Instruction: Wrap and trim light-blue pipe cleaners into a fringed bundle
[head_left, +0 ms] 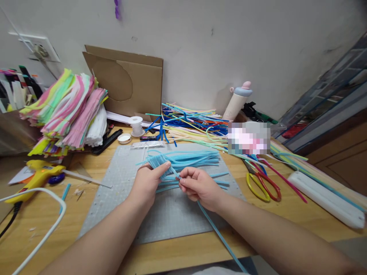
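My left hand [148,180] is closed around a woven piece of light blue pipe cleaners [159,163], its thumb resting on top. Close by on the right, my right hand [200,186] pinches a light blue pipe cleaner [220,232] at the edge of that piece. The strand's long tail runs from under my right hand down past the table's front edge. Behind both hands a bundle of light blue pipe cleaners [197,157] lies on the grey cutting mat [172,225]. A few more blue strands stick out behind my right hand.
Scissors [263,186] with red and yellow handles lie right of the mat, near a white power strip [327,198]. A yellow glue gun [37,177] and a white cable are at left. Piled pipe cleaners [189,118], a bottle [236,101] and cardboard [143,84] stand at the back.
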Available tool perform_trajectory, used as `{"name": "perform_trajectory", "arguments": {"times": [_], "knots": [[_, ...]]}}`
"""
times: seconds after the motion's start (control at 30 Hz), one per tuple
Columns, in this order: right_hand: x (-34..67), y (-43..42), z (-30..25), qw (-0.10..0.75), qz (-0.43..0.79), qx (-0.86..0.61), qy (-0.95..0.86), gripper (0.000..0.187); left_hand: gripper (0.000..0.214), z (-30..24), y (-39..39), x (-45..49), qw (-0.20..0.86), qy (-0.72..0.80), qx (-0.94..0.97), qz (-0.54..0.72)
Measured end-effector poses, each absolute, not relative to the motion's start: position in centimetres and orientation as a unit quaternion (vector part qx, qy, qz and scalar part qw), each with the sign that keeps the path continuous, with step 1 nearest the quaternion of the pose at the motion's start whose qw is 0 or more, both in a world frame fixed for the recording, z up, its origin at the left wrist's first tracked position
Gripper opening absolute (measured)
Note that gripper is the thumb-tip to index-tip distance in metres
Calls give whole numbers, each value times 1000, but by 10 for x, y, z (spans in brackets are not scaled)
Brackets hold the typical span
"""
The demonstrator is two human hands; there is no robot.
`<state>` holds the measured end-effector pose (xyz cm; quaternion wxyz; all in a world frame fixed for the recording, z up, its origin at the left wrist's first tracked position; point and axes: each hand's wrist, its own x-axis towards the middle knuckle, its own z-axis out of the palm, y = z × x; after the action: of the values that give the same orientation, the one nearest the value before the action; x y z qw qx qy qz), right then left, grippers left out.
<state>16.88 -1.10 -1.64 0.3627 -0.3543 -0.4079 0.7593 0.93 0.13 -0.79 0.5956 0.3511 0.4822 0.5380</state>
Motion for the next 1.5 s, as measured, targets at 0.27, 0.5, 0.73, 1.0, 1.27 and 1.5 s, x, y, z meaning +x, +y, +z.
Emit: {"name": "perform_trajectory", "arguments": {"times": [0.27,0.5,0.73,1.0,1.27,1.5], "knots": [[169,-11,-24,376,625,-387,-564,19,20,-10,2,7,589,529,326,517],[177,-13,-28,411,338,-454,-715,6,25,-14,3,6,576,550,332,506],[177,-11,-16,380,376,-441,-721,15,25,-15,4,6,574,561,328,498],[174,-5,-19,272,860,-291,-318,19,21,-12,5,8,620,521,289,512],[169,-12,-17,352,788,-317,-393,21,20,-11,6,7,618,530,279,509],[163,-17,-19,425,663,-375,-489,21,19,-11,2,11,639,510,299,491]]}}
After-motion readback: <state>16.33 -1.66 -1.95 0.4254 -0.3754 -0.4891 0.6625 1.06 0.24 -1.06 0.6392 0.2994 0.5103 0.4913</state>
